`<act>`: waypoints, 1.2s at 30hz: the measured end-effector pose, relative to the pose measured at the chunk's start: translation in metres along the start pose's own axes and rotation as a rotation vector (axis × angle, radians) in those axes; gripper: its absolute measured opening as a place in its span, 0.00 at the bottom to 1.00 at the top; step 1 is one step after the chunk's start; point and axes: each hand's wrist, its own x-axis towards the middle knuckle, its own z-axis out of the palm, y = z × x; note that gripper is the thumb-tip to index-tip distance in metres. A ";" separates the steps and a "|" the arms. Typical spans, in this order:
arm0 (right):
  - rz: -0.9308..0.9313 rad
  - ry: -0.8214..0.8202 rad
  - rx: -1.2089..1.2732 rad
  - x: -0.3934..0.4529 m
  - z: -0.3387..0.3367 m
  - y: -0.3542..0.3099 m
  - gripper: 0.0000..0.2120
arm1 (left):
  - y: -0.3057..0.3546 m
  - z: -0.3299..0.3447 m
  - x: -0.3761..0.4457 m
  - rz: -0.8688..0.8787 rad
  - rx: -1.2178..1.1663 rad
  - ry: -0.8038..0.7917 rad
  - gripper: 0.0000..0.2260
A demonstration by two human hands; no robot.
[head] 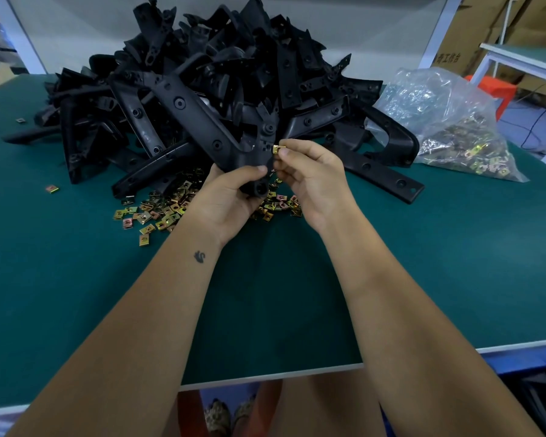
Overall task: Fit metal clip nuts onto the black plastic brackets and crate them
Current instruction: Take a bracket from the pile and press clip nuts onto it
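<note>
Both forearms are bare, with no sleeves in view from the lower corners of the frame to the centre. A small dark tattoo [199, 257] sits on the left forearm near the wrist. At bottom centre, patterned shoes [229, 414] show below bare legs.

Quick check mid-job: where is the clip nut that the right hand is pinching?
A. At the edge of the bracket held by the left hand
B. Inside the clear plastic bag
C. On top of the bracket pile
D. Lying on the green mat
A: the right hand pinches the clip nut against the edge of the bracket that the left hand grips.
</note>
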 end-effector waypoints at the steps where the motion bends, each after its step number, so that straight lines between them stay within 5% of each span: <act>1: 0.002 0.001 0.008 0.000 0.000 0.000 0.06 | 0.000 0.000 0.000 0.002 0.008 -0.006 0.25; 9: 0.060 0.032 0.142 0.001 0.002 0.002 0.06 | 0.000 -0.002 0.001 0.002 -0.048 -0.051 0.20; 36: -0.012 0.054 0.059 -0.005 0.017 0.005 0.06 | -0.011 0.003 0.005 0.077 0.191 0.051 0.26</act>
